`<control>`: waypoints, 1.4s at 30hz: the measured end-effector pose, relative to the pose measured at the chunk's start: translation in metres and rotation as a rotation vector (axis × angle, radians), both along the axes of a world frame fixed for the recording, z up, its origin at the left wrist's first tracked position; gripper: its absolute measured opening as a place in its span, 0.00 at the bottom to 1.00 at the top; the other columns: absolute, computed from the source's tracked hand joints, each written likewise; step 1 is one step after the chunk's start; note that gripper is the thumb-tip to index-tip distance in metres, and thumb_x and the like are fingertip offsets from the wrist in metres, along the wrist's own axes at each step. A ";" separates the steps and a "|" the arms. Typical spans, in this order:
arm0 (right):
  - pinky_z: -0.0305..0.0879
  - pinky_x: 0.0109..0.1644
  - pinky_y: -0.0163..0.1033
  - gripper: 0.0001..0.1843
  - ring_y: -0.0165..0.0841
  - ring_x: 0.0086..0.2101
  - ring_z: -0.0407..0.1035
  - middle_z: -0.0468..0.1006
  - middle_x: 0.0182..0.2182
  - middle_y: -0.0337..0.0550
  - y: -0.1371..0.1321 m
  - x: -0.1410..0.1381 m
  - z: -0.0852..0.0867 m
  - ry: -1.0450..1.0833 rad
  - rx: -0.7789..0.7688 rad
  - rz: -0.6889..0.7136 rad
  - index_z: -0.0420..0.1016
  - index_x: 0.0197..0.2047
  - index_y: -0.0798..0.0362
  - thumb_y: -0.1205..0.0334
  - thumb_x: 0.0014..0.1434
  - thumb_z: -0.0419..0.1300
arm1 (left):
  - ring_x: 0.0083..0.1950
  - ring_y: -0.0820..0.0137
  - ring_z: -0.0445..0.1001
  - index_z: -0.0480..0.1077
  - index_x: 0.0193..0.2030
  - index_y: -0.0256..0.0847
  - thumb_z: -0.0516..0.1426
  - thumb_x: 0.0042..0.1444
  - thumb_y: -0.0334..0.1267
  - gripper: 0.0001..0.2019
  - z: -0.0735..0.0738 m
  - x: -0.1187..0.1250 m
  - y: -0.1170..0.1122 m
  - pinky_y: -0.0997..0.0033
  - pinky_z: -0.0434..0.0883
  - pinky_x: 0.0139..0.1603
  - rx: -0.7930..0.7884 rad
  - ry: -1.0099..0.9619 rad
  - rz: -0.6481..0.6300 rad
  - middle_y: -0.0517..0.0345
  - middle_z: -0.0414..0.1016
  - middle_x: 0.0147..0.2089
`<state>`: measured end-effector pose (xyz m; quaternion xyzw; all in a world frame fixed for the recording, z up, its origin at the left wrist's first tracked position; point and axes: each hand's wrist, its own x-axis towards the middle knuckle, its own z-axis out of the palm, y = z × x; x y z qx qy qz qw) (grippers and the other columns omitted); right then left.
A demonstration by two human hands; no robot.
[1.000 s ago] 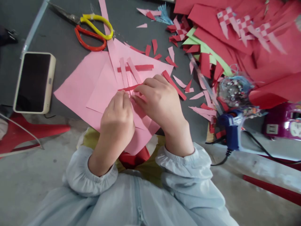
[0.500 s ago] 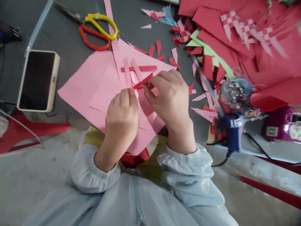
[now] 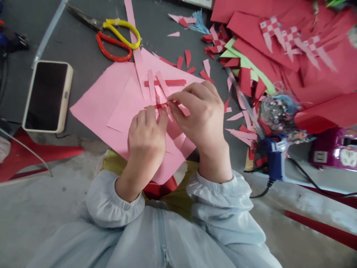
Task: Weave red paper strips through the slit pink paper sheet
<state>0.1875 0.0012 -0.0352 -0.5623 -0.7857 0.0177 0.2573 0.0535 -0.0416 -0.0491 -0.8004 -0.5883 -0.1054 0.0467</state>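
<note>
My right hand (image 3: 199, 108) pinches a narrow red paper strip (image 3: 160, 106) between thumb and index finger. This strip crosses several upright pink paper strips (image 3: 151, 85). My left hand (image 3: 147, 132) lies palm down just below, its fingertips pressing at the near side of the red strip and its thumb apart from the other fingers. Those fingertips partly hide where the strips cross. Another red strip (image 3: 174, 82) lies across the pink ones, farther from me. Beneath everything are large pink paper sheets (image 3: 103, 96) on the dark table.
Scissors (image 3: 117, 39) with yellow and red handles lie behind the sheets. A phone-like device (image 3: 46, 96) is at left. At right are paper scraps (image 3: 242, 136), red sheets (image 3: 279, 48), woven pink-and-red pieces (image 3: 291, 39), a blue glue gun (image 3: 275, 156) and a purple power socket (image 3: 333, 149).
The red strip's right end has come down, so it lies flatter across the pink strips. My right fingertips have shifted slightly left, and my left thumb has spread from the fingers.
</note>
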 end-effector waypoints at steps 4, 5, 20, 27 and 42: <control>0.65 0.40 0.43 0.08 0.36 0.34 0.64 0.76 0.31 0.45 0.000 0.002 -0.004 0.010 0.114 0.110 0.80 0.36 0.52 0.63 0.64 0.59 | 0.43 0.56 0.72 0.74 0.51 0.33 0.42 0.66 0.26 0.20 0.002 0.000 0.002 0.60 0.69 0.43 -0.019 0.011 0.001 0.39 0.74 0.45; 0.65 0.40 0.43 0.08 0.36 0.34 0.64 0.76 0.31 0.45 -0.001 0.003 -0.004 0.030 0.119 0.155 0.80 0.36 0.53 0.63 0.64 0.60 | 0.43 0.56 0.72 0.75 0.48 0.33 0.42 0.66 0.26 0.20 0.002 0.000 0.002 0.60 0.69 0.43 -0.025 0.014 0.002 0.40 0.74 0.45; 0.66 0.50 0.49 0.12 0.41 0.42 0.69 0.78 0.39 0.49 0.001 0.022 -0.003 0.030 -0.121 -0.085 0.75 0.46 0.48 0.67 0.65 0.52 | 0.46 0.54 0.71 0.72 0.54 0.35 0.45 0.62 0.24 0.20 0.006 -0.002 0.004 0.55 0.72 0.43 -0.119 -0.069 0.023 0.38 0.72 0.49; 0.66 0.48 0.50 0.15 0.44 0.47 0.66 0.76 0.46 0.50 0.000 0.019 -0.010 -0.011 -0.132 -0.065 0.77 0.49 0.50 0.68 0.61 0.55 | 0.46 0.62 0.73 0.71 0.38 0.40 0.49 0.55 0.20 0.14 0.014 -0.015 -0.003 0.65 0.74 0.47 -0.056 -0.291 0.035 0.49 0.74 0.44; 0.65 0.45 0.47 0.12 0.40 0.41 0.66 0.77 0.37 0.47 0.007 0.014 -0.015 0.028 -0.150 -0.098 0.82 0.40 0.52 0.68 0.62 0.55 | 0.55 0.55 0.71 0.70 0.48 0.34 0.46 0.59 0.21 0.16 0.014 -0.009 -0.007 0.52 0.72 0.57 0.024 -0.326 -0.110 0.38 0.73 0.53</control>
